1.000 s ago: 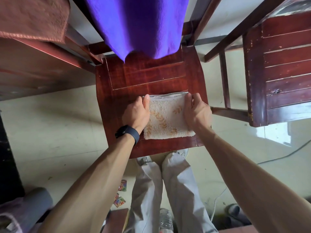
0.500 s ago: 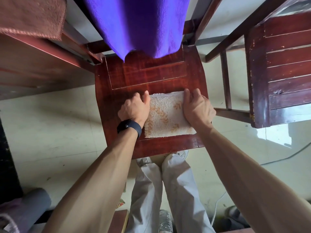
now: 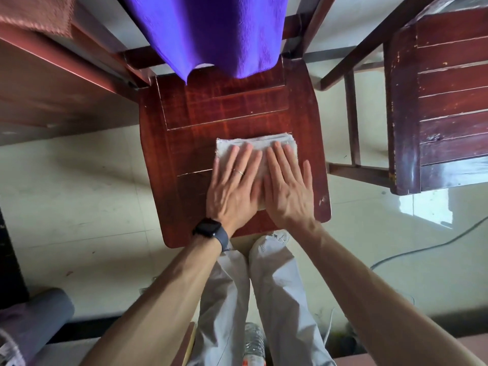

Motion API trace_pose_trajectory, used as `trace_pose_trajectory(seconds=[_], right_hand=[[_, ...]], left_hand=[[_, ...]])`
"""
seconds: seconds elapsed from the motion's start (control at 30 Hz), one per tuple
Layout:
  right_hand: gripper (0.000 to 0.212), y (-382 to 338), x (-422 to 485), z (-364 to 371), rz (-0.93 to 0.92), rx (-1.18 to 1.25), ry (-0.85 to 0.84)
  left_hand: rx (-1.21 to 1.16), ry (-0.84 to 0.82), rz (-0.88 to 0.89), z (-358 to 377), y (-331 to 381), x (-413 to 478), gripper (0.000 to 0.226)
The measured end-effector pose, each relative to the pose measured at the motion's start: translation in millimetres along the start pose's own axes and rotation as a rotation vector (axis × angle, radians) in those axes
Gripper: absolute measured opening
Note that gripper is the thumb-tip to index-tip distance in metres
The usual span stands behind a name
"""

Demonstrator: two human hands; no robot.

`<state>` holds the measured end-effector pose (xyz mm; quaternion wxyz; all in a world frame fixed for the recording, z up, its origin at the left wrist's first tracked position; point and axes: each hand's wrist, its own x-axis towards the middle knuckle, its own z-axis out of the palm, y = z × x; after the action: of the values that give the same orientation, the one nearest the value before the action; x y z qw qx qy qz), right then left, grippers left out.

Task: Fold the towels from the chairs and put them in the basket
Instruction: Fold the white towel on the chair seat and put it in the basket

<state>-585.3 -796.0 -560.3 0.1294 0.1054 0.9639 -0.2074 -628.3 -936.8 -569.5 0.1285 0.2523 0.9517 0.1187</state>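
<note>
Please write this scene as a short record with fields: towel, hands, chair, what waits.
towel: small folded white terry towel, flat on the seat
seat: dark red wooden chair seat
left hand: flat, fingers straight, pressing the towel
right hand: flat beside the left, pressing too
waiting: purple cloth towel hanging over the chair back
basket: not in view

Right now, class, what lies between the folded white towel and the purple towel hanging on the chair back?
Only bare chair seat lies between the folded white towel and the purple towel; the head view shows it.
</note>
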Motion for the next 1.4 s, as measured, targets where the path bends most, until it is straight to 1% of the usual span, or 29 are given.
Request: trace_pose_trajectory(seconds=[0.07,0.23,0.37,0.43,0.5,0.57,0.67,0.73,0.77,0.83,0.87,0.9,0.93,1.0,1.07,1.1,1.2,1.33,1.4], right_hand=[[0.058,11,15,3,-0.035,-0.048,-0.03],[0.061,28,19,11,-0.063,-0.125,0.014],[0.066,33,13,18,0.017,-0.127,0.031],[0.067,31,12,16,0.021,-0.148,0.013],[0.07,26,9,12,0.086,-0.136,-0.015],[0.075,20,4,5,0.215,-0.066,-0.011],[0.077,15,-8,-9,0.338,0.094,0.062],[0.072,16,-8,-22,0.452,0.332,0.101],[0.066,17,-7,-27,0.526,0.465,0.092],[0.056,17,1,-33,0.66,0.646,0.034],[0.054,16,5,-35,0.71,0.686,0.005],[0.054,15,10,-37,0.755,0.71,-0.02],[0.053,15,15,-39,0.785,0.735,-0.037],[0.045,19,27,-42,0.821,0.765,-0.102],[0.041,26,37,-45,0.82,0.799,-0.201],[0.04,31,41,-47,0.812,0.821,-0.253],[0.038,39,41,-51,0.774,0.945,-0.322],[0.034,39,27,-69,0.727,1.099,-0.355],[0.038,38,15,-85,0.673,1.118,-0.363]], left_hand=[[0.01,-0.04,-0.005,4,-8,11,0.059],[0.032,-0.064,-0.048,13,-13,16,0.068],[0.003,-0.077,-0.128,17,-10,14,0.072],[-0.013,-0.098,-0.126,14,-9,14,0.073],[-0.035,-0.115,-0.15,8,-7,14,0.075],[-0.081,-0.093,-0.242,1,-5,12,0.075],[-0.212,0.066,-0.357,-17,-1,5,0.072],[-0.369,0.178,-0.437,-32,-1,2,0.069],[-0.489,0.185,-0.53,-37,-2,3,0.067],[-0.748,0.095,-0.798,-42,-5,8,0.066],[-0.83,0.015,-0.926,-42,-7,11,0.066],[-0.87,-0.06,-1.016,-44,-9,14,0.065],[-0.889,-0.104,-1.071,-45,-11,16,0.063],[-0.924,-0.107,-1.127,-45,-16,20,0.057],[-1.01,-0.142,-1.149,-44,-21,24,0.041],[-1.059,-0.17,-1.156,-46,-23,25,0.037],[-1.143,-0.241,-1.129,-46,-32,21,0.056],[-1.183,-0.285,-1.024,-65,-35,14,0.062],[-1.21,-0.288,-0.939,-82,-33,11,0.055]])
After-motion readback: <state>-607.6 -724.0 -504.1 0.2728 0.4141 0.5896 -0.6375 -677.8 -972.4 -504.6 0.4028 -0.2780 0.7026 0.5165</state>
